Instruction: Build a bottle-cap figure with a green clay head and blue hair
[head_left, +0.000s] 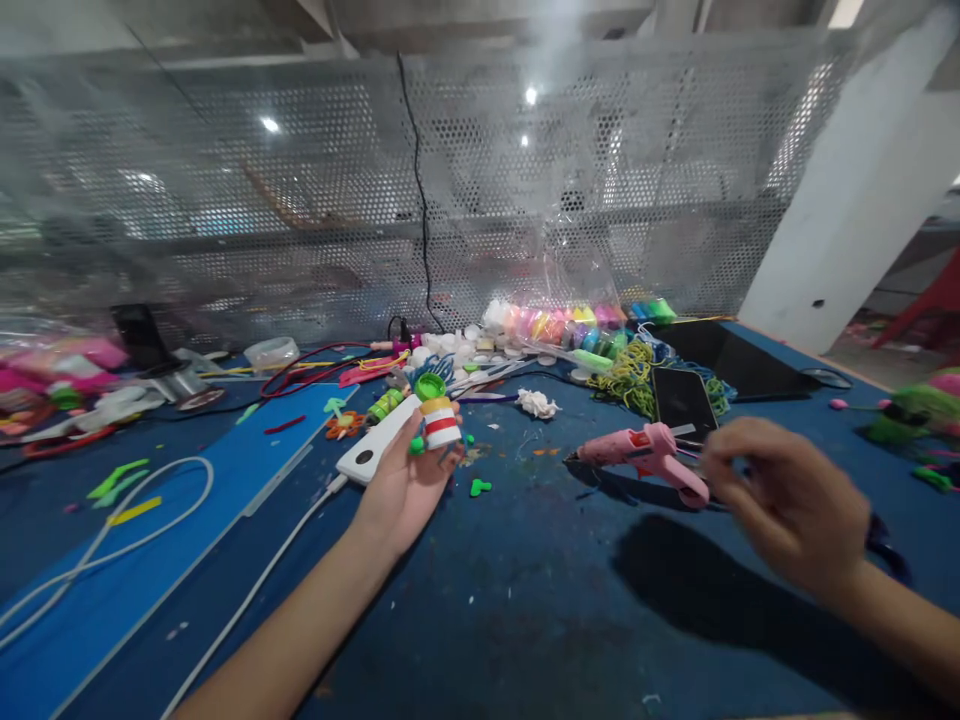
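My left hand (pixel 409 490) is closed around a small craft figure with a white, red and yellow striped body (pixel 441 424). A green round piece (pixel 430 387) sits at its top, and small green bits show at its sides. On the right, my right hand (pixel 791 500) is raised above the table with curled fingers, thumb and fingertips close together. What they pinch, if anything, is not clear. A pink glue gun (pixel 637 447) lies just left of that hand, its nozzle pointing left. Between the hands is a small green piece (pixel 480 487) on the table.
Behind my left hand lies a white power bank (pixel 375 445) with a cable. A blue board (pixel 187 540) is at left. A white crumpled flower-like piece (pixel 538 403), a phone (pixel 684 402), yarn bundles (pixel 626 378) and bagged colourful materials (pixel 562 322) lie towards a perforated metal screen (pixel 495 230).
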